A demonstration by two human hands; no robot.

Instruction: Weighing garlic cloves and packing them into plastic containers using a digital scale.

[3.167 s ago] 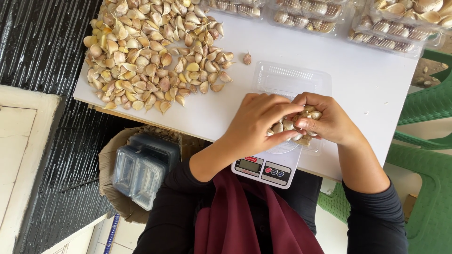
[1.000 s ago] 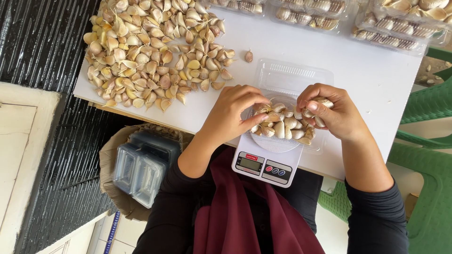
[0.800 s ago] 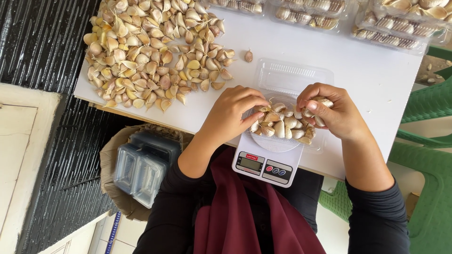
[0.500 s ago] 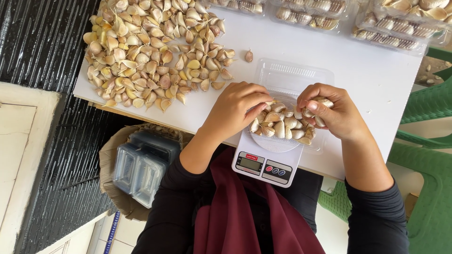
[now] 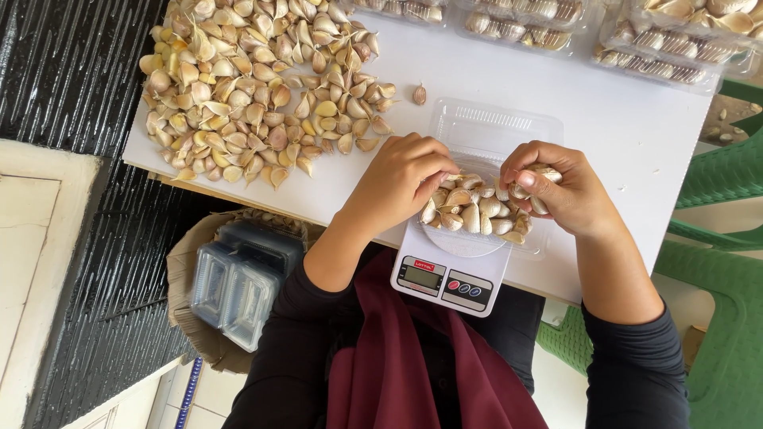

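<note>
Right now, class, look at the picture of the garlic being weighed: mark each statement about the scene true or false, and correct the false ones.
1. A clear plastic tray of garlic cloves sits on the kitchen scale. True.
2. The left hand rests on the big pile of cloves. False: it is at the cloves in the tray, apart from the pile.
3. The right hand holds cloves over the tray. True.
4. The table is black. False: it is white.
5. One clove lies alone beside the pile. True.
</note>
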